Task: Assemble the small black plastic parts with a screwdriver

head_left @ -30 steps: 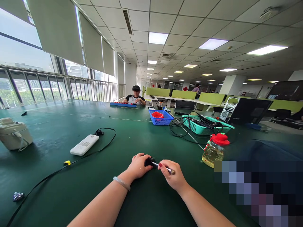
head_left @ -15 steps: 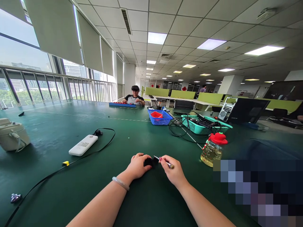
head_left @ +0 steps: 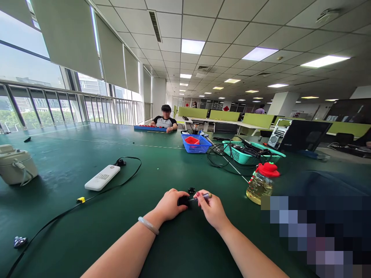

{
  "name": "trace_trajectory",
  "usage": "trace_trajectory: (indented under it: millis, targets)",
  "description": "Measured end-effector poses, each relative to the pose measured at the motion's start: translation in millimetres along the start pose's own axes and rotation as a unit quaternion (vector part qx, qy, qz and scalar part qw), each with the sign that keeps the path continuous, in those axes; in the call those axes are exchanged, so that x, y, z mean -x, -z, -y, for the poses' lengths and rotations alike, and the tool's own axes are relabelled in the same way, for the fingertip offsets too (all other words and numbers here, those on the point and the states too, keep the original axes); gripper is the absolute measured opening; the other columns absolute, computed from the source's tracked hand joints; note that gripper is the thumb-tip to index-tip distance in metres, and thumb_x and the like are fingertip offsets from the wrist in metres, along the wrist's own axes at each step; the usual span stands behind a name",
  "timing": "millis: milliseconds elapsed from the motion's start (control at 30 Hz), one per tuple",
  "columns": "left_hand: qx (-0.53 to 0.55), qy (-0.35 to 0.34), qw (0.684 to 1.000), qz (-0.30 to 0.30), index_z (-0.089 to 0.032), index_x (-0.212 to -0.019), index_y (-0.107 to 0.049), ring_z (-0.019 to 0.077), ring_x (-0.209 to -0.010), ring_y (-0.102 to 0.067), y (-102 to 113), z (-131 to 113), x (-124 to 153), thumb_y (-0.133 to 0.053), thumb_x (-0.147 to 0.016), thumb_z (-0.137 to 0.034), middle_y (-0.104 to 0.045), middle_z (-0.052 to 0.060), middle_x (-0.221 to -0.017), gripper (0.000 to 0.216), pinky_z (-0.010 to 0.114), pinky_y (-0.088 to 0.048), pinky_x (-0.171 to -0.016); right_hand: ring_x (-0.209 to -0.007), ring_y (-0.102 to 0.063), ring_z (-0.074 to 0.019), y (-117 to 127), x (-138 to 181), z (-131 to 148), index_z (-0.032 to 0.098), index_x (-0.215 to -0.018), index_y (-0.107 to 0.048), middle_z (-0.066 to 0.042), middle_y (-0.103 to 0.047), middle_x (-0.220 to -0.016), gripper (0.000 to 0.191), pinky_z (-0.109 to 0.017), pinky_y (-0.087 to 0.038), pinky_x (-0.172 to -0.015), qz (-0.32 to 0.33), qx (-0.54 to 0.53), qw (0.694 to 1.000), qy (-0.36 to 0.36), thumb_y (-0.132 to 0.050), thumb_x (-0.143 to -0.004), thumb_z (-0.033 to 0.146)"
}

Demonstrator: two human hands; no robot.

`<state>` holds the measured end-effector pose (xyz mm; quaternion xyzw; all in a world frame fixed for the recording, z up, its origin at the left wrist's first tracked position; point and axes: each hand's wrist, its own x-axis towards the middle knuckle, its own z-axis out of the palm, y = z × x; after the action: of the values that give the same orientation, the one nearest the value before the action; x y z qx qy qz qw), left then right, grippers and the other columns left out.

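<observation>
My left hand (head_left: 171, 204), with a pale bangle on the wrist, is closed around a small black object (head_left: 183, 200) on the green table. What kind of part it is I cannot make out. Between the thumb and fingers of my right hand (head_left: 213, 210) is a slim screwdriver (head_left: 206, 196), its thin metal shaft pointing left. The tip meets the right side of the black object or ends very close to it. Just beyond both hands lies a small round black piece (head_left: 191, 190), touched by neither.
A white power bank (head_left: 102, 177) with a black cable lies to the left, near a beige case (head_left: 17, 165). A red-lidded jar (head_left: 261, 185) stands at right. Farther back are a blue basket (head_left: 197, 149) and a green basket (head_left: 243, 156) of cables. Another person sits at the far end.
My right hand has swung the screwdriver from slanting down to the right to slanting slightly up. The round black piece now shows apart, beyond my hands.
</observation>
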<state>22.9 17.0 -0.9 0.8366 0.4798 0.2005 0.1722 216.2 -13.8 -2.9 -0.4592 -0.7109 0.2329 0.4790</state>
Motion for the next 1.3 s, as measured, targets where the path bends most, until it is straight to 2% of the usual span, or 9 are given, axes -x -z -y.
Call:
trace_trajectory:
  millis: [133, 233, 400, 467, 767, 967, 1067, 1167, 1300]
  targets:
    - [-0.01, -0.025, 1.0, 0.003, -0.03, -0.118, -0.065, 0.0237, -0.098, -0.061, 0, -1, 0, -0.067, -0.076, -0.033, -0.07, 0.004, -0.1, 0.042, 0.034, -0.047, -0.089, -0.054, -0.052, -0.0147, -2, -1, 4, 0.02, -0.077, -0.063, 0.001, -0.057, -0.061, 0.041, -0.024, -0.039, -0.052, 0.031, 0.022, 0.999, 0.009, -0.041, -0.095, 0.051]
    - [-0.012, -0.029, 1.0, 0.002, -0.029, -0.119, -0.065, 0.0239, -0.098, -0.061, 0, -1, 0, -0.067, -0.076, -0.033, -0.071, 0.004, -0.101, 0.043, 0.034, -0.047, -0.089, -0.052, -0.048, -0.0134, -1, 0, 9, 0.02, -0.074, -0.062, 0.002, -0.052, -0.058, 0.04, -0.024, -0.036, -0.051, 0.027, 0.031, 0.999, 0.024, -0.042, -0.095, 0.048]
    - [-0.013, -0.015, 1.0, 0.007, -0.029, -0.121, -0.064, 0.0236, -0.101, -0.061, 0, 0, -1, -0.066, -0.078, -0.035, -0.07, 0.004, -0.107, 0.044, 0.034, -0.046, -0.092, -0.048, -0.041, -0.012, 7, 2, 12, 0.02, -0.068, -0.057, 0.004, -0.042, -0.052, 0.042, -0.023, -0.034, -0.05, -0.074, 0.014, 0.996, 0.045, -0.039, -0.096, 0.045]
    - [-0.015, -0.011, 1.0, 0.01, -0.03, -0.123, -0.063, 0.0237, -0.102, -0.061, 0, 0, -1, -0.066, -0.079, -0.036, -0.069, 0.004, -0.109, 0.045, 0.034, -0.046, -0.093, -0.048, -0.041, -0.0119, 10, 2, 11, 0.02, -0.066, -0.056, 0.003, -0.043, -0.053, 0.042, -0.023, -0.034, -0.05, -0.089, 0.011, 0.995, 0.049, -0.039, -0.096, 0.044]
    - [-0.017, -0.013, 1.0, 0.008, -0.029, -0.123, -0.063, 0.0239, -0.101, -0.061, -1, 0, 0, -0.066, -0.078, -0.035, -0.069, 0.005, -0.104, 0.045, 0.033, -0.046, -0.092, -0.05, -0.043, -0.013, 4, 0, 8, 0.019, -0.069, -0.059, 0.003, -0.043, -0.052, 0.038, -0.023, -0.034, -0.052, -0.022, 0.031, 0.999, 0.035, -0.04, -0.094, 0.041]
    - [-0.016, -0.015, 1.0, 0.005, -0.03, -0.123, -0.063, 0.0239, -0.1, -0.062, -2, 2, -1, -0.067, -0.078, -0.035, -0.069, 0.005, -0.105, 0.046, 0.034, -0.046, -0.091, -0.051, -0.045, -0.0131, 8, 4, 13, 0.02, -0.069, -0.058, 0.003, -0.046, -0.055, 0.038, -0.023, -0.036, -0.054, -0.054, 0.015, 0.997, 0.058, -0.04, -0.095, 0.041]
    - [-0.017, -0.021, 1.0, 0.001, -0.03, -0.122, -0.064, 0.0235, -0.098, -0.062, -3, 3, -1, -0.067, -0.078, -0.035, -0.07, 0.005, -0.103, 0.045, 0.033, -0.047, -0.089, -0.058, -0.051, -0.0145, 7, 5, 15, 0.02, -0.073, -0.059, 0.0, -0.054, -0.062, 0.037, -0.024, -0.039, -0.058, -0.058, 0.021, 0.996, 0.065, -0.039, -0.096, 0.041]
    - [-0.02, -0.023, 1.0, 0.001, -0.03, -0.122, -0.064, 0.0233, -0.095, -0.062, -3, 2, -2, -0.067, -0.078, -0.037, -0.07, 0.004, -0.1, 0.044, 0.032, -0.047, -0.086, -0.064, -0.055, -0.0161, 3, 3, 15, 0.02, -0.075, -0.06, -0.001, -0.06, -0.069, 0.034, -0.025, -0.04, -0.061, -0.01, 0.049, 0.997, 0.055, -0.041, -0.095, 0.041]
    - [-0.023, -0.031, 0.999, 0.007, -0.03, -0.123, -0.063, 0.0239, -0.094, -0.062, -2, 2, -2, -0.064, -0.079, -0.038, -0.07, 0.004, -0.098, 0.044, 0.032, -0.047, -0.084, -0.063, -0.054, -0.0157, -1, 0, 13, 0.021, -0.075, -0.06, -0.001, -0.059, -0.069, 0.034, -0.024, -0.039, -0.059, 0.035, 0.055, 0.997, 0.029, -0.041, -0.095, 0.041]
